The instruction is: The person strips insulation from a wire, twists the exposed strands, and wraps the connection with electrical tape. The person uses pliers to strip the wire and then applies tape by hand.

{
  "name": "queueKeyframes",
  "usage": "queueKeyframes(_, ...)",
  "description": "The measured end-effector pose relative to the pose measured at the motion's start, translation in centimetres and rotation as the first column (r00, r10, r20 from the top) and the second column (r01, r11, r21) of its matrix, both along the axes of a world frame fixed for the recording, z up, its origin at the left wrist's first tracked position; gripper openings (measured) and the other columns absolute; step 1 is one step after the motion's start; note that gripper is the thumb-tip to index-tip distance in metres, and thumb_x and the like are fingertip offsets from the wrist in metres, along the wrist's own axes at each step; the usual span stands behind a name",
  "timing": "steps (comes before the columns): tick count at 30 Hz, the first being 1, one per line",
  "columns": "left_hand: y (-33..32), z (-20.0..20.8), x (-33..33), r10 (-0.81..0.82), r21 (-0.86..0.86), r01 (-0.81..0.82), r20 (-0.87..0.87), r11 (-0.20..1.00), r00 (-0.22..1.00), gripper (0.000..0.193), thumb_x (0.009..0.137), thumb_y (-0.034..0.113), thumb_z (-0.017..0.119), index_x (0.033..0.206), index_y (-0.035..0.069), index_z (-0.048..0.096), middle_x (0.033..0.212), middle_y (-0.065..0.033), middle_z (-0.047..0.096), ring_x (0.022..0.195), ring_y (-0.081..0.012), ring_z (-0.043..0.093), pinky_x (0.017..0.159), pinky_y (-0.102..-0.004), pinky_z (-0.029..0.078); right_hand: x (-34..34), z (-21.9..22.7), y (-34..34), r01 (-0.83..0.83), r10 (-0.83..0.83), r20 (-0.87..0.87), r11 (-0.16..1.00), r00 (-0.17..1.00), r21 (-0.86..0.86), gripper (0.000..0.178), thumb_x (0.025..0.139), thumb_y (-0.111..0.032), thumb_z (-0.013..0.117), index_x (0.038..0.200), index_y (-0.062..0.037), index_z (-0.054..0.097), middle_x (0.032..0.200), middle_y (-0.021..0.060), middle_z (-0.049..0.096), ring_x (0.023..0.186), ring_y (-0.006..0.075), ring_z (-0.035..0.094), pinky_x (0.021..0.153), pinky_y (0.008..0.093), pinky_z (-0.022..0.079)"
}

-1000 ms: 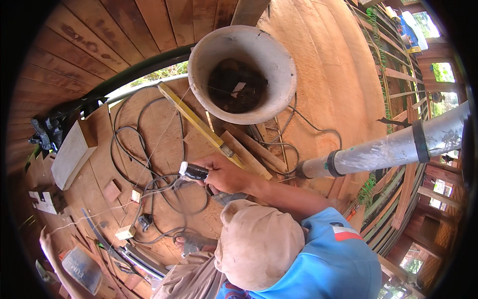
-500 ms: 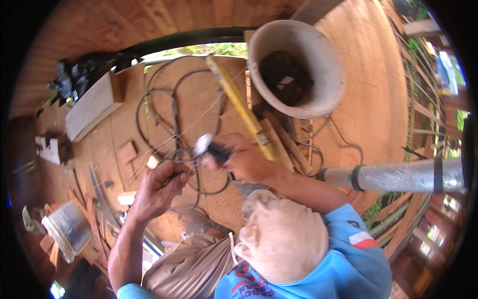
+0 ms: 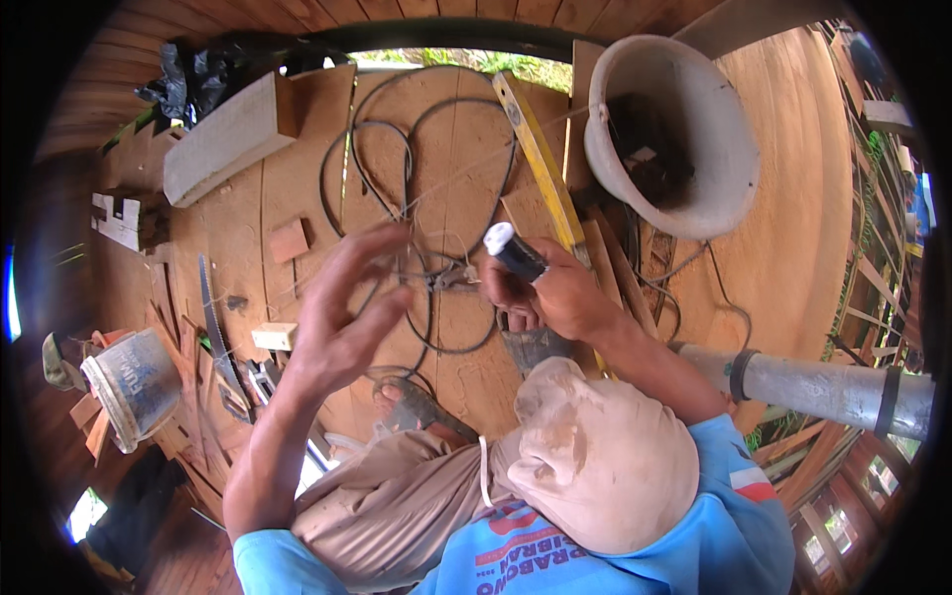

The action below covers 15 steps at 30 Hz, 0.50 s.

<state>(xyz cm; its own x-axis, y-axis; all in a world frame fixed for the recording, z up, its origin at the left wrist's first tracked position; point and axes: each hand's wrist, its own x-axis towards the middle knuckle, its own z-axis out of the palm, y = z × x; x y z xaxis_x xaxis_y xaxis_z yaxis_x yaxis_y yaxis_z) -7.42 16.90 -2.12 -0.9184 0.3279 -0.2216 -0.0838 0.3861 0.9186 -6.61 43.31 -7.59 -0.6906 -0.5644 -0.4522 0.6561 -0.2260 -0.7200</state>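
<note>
My right hand (image 3: 563,296) is closed round a short black cylinder (image 3: 520,255) with a white end, which points up and to the left. What it is cannot be made out. To the left, apart from it, my left hand (image 3: 349,315) hangs open in the air, slightly blurred, fingers and thumb spread, with nothing seen in it. Under and between both hands, a black cable (image 3: 409,164) lies in loose loops on the wooden boards (image 3: 456,183). A thin pale string (image 3: 471,171) runs across the loops.
A pale bucket (image 3: 729,149) with dark contents stands at far right, beside a yellow spirit level (image 3: 543,164). A handsaw (image 3: 216,322), scrap wood and a tipped white bucket (image 3: 134,382) lie left. A grey beam (image 3: 228,144) is farther back; a metal pipe (image 3: 813,385) crosses at right.
My left hand has gone from closed fingers near the right hand to spread fingers. My right hand still grips the black cylinder. The whole view has shifted, so the surroundings sit farther right.
</note>
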Motion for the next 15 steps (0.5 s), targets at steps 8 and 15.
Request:
queueKeyframes(8,2.9,-4.0,-1.7,-0.215,-0.053,0.241,0.298,0.969,0.930,0.023,0.106,0.020,0.065,0.117,0.001,0.070,0.090,-0.0040,0.070,0.075,-0.0124,0.060,0.069,-0.0319,0.051,-0.6,-1.6,4.4,0.338,-0.319,-0.237,0.940,0.918,0.047,0.029,0.104,-0.026,0.049,0.092,-0.0068,0.068,0.079,-0.0001,0.062,0.064,0.0066,0.050,0.058,0.0229,0.038)
queueKeyframes(15,-3.0,-3.3,-2.4,0.046,-0.099,-0.020,0.274,0.995,0.961,0.030,0.108,0.025,0.064,0.119,-0.001,0.071,0.096,-0.0084,0.073,0.090,-0.0168,0.066,0.082,-0.0344,0.053,2.7,-6.5,10.8,0.366,-0.315,-0.186,0.805,0.931,0.468,0.028,0.104,-0.027,0.051,0.094,-0.0087,0.070,0.084,-0.0003,0.065,0.068,0.0055,0.051,0.062,0.0217,0.040)
